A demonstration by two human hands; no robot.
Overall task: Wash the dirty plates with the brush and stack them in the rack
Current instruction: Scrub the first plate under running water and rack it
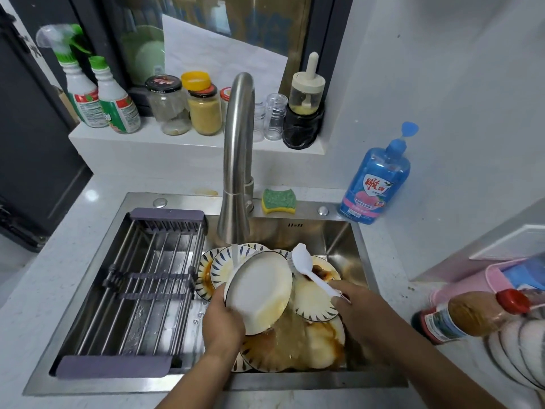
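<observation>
My left hand (222,315) grips a white plate (259,293) by its lower left rim, tilted under the water running from the tap (237,160). My right hand (358,308) holds the handle of a white brush (306,268), whose head lies at the plate's upper right rim. Several dirty plates (295,343) with brown sauce and blue-striped rims lie piled in the sink below. The metal rack (147,290) spans the left half of the sink and holds no plates.
A green and yellow sponge (278,201) lies behind the sink, with a blue soap bottle (374,184) to its right. Jars and spray bottles line the ledge at the back. A sauce bottle (472,315) and stacked white dishes (519,352) sit on the right counter.
</observation>
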